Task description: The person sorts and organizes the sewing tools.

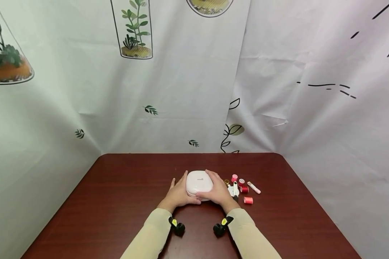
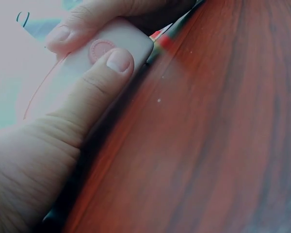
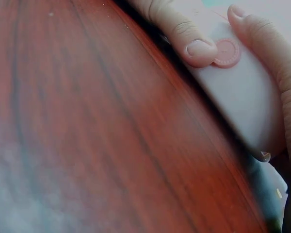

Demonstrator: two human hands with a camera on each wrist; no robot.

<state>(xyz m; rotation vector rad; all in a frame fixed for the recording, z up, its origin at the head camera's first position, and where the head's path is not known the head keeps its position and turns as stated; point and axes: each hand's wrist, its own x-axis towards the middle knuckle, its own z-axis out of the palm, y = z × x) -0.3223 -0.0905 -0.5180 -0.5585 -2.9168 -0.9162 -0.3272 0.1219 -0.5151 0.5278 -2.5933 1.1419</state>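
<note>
A pale, rounded-square case (image 1: pixel 199 182) with small lettering on its lid stands on the table between both hands. My left hand (image 1: pixel 178 195) holds its left side, with the thumb along the front. My right hand (image 1: pixel 218 191) grips the right side, its thumb lying near the seam of the lid. On the case's front is a round pink clasp (image 2: pixel 101 50); the left thumb touches its edge. From the right wrist view the clasp (image 3: pixel 228 52) sits between the two thumbs. The lid looks closed.
Right of the case lie several thread spools, among them a dark red one (image 1: pixel 244 189) and a coral one (image 1: pixel 248 200). A slim pale stick-like item (image 1: pixel 254 187) and a small white piece (image 1: pixel 232 190) are beside them. A printed curtain (image 1: pixel 181 90) hangs behind the brown table (image 1: pixel 129 187).
</note>
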